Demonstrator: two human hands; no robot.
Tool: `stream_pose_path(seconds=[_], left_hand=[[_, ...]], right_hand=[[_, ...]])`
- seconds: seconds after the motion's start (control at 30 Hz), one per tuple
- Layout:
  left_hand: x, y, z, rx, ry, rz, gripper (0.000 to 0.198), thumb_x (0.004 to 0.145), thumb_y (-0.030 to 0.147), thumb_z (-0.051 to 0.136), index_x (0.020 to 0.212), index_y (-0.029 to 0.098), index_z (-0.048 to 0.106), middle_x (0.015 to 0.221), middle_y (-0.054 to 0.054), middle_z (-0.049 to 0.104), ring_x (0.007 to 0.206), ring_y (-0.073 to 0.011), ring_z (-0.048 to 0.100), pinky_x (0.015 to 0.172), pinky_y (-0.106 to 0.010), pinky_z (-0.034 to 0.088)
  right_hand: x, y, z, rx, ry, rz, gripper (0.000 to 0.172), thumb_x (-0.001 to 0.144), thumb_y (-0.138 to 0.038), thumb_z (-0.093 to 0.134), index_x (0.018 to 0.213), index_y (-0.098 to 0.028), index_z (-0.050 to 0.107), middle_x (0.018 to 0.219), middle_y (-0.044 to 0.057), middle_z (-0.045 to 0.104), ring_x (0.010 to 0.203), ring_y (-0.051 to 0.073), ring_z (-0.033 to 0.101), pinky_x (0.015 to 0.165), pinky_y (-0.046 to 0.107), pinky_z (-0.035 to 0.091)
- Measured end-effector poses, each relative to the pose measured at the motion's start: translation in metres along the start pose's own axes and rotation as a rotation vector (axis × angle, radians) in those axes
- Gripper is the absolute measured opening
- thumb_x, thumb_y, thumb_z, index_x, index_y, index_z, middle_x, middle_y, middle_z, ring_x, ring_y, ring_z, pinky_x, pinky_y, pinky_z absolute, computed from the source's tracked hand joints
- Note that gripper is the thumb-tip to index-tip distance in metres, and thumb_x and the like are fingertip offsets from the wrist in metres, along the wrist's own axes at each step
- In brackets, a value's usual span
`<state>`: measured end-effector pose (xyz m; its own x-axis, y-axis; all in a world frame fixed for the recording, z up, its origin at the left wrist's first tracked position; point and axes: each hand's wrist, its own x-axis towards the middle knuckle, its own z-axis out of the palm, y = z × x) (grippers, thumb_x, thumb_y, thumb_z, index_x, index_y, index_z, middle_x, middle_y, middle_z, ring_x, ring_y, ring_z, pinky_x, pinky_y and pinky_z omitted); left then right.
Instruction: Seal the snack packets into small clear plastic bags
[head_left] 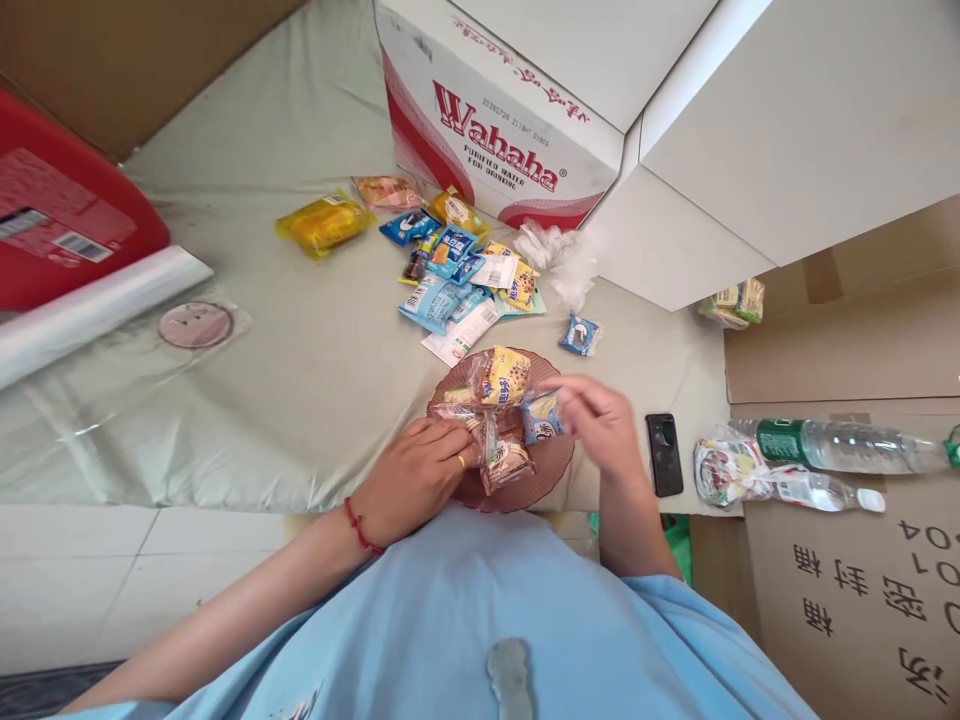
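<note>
A ribbed, pinkish-brown glass plate (551, 475) sits at the table's front edge, bearing several wrapped snacks. My left hand (420, 465) rests over the plate's left side, fingers closed on a clear-wrapped snack (474, 428); its thumb is hidden. On the right, my right hand (600, 420) pinches the edge of a small blue snack packet (541, 417) above the plate. A yellow snack packet (506, 376) lies toward the plate's far rim. Close to my left fingertips is a brown layered biscuit in clear wrap (508, 462).
Beyond the plate lies a pile of snack packets (450, 290), with a yellow packet (324, 225) farther left. A Wahaha carton (502, 130) stands behind. At right are a small blue packet (579, 335), a phone (665, 455) and plastic bottles (855, 445). A red container (67, 200) stands left.
</note>
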<state>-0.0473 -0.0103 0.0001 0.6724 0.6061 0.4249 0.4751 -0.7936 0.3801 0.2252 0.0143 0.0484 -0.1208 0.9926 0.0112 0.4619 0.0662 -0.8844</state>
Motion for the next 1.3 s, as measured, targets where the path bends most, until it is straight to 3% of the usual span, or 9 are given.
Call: stream_pose_path(seconds=[0.13,0.27,0.4,0.53,0.67,0.77,0.93,1.1,1.3], left_hand=[[-0.006,0.004,0.002,-0.114,0.135,-0.069,0.023,0.098,0.010,0.053,0.110,0.021,0.069,0.105,-0.007,0.074,0.109,-0.0223,0.065,0.095,-0.039,0.051],[-0.016,0.005,-0.002,-0.148,0.299,-0.320,0.023,0.098,0.018,0.057,0.117,0.024,0.069,0.112,-0.008,0.072,0.115,-0.0248,0.065,0.103,-0.043,0.053],[-0.029,0.001,-0.005,-0.198,0.240,-0.734,0.029,0.102,0.040,0.051,0.120,0.022,0.066,0.118,-0.011,0.067,0.104,-0.0243,0.069,0.092,-0.043,0.059],[-0.034,0.001,0.001,-0.407,0.152,-0.996,0.051,0.099,0.061,0.045,0.124,0.019,0.059,0.126,-0.014,0.064,0.101,-0.0247,0.072,0.081,-0.041,0.063],[-0.028,0.005,0.004,-0.522,0.054,-1.049,0.056,0.095,0.067,0.044,0.124,0.020,0.054,0.114,-0.012,0.070,0.089,-0.0249,0.074,0.075,-0.040,0.062],[-0.018,0.003,0.003,-0.453,-0.001,-1.038,0.047,0.094,0.066,0.045,0.107,0.022,0.054,0.094,-0.007,0.071,0.078,-0.0246,0.072,0.072,-0.039,0.058],[-0.006,-0.004,-0.004,-0.283,-0.059,-0.975,0.035,0.095,0.059,0.040,0.088,0.026,0.048,0.079,-0.003,0.066,0.070,-0.0239,0.067,0.070,-0.038,0.052],[-0.010,-0.001,-0.005,-0.282,-0.028,-0.948,0.034,0.097,0.057,0.039,0.091,0.026,0.050,0.080,-0.003,0.068,0.074,-0.0243,0.069,0.071,-0.036,0.051],[-0.022,0.008,0.001,-0.319,-0.009,-0.954,0.040,0.101,0.056,0.038,0.077,0.026,0.049,0.066,0.001,0.061,0.064,-0.0202,0.062,0.065,-0.033,0.047]], right_hand=[[0.044,0.071,-0.049,-0.171,0.597,0.233,0.044,0.099,-0.055,0.055,0.118,-0.018,0.070,0.103,0.008,0.074,0.074,0.016,0.061,0.072,0.030,0.052],[0.087,0.135,-0.053,-0.286,0.593,0.398,0.056,0.085,-0.056,0.068,0.124,-0.015,0.067,0.114,0.014,0.071,0.094,0.022,0.064,0.091,0.038,0.051],[0.097,0.150,-0.035,-0.087,0.497,0.334,0.055,0.074,-0.057,0.076,0.112,-0.016,0.071,0.106,0.010,0.073,0.091,0.022,0.064,0.089,0.037,0.052],[0.079,0.139,-0.037,0.130,0.528,0.343,0.053,0.072,-0.057,0.076,0.103,-0.014,0.071,0.085,0.005,0.073,0.078,0.019,0.064,0.076,0.033,0.053],[0.025,0.106,-0.050,0.365,0.600,0.271,0.048,0.071,-0.052,0.083,0.103,-0.018,0.073,0.091,0.003,0.076,0.076,0.016,0.064,0.072,0.030,0.052],[-0.023,0.067,-0.042,0.407,0.393,0.289,0.039,0.079,-0.050,0.083,0.105,-0.021,0.076,0.091,0.003,0.078,0.075,0.016,0.066,0.072,0.030,0.054],[-0.055,0.014,0.012,-0.040,-0.045,0.230,0.025,0.096,-0.039,0.067,0.112,-0.023,0.077,0.102,0.006,0.080,0.090,0.021,0.072,0.081,0.032,0.056],[-0.033,0.004,0.054,-0.663,-0.172,0.224,0.024,0.105,-0.025,0.052,0.112,-0.019,0.074,0.109,0.013,0.077,0.098,0.025,0.071,0.083,0.034,0.052],[-0.033,0.013,0.057,-0.725,-0.066,0.177,0.020,0.103,-0.038,0.059,0.102,-0.026,0.075,0.103,0.009,0.072,0.094,0.026,0.068,0.072,0.033,0.049]])
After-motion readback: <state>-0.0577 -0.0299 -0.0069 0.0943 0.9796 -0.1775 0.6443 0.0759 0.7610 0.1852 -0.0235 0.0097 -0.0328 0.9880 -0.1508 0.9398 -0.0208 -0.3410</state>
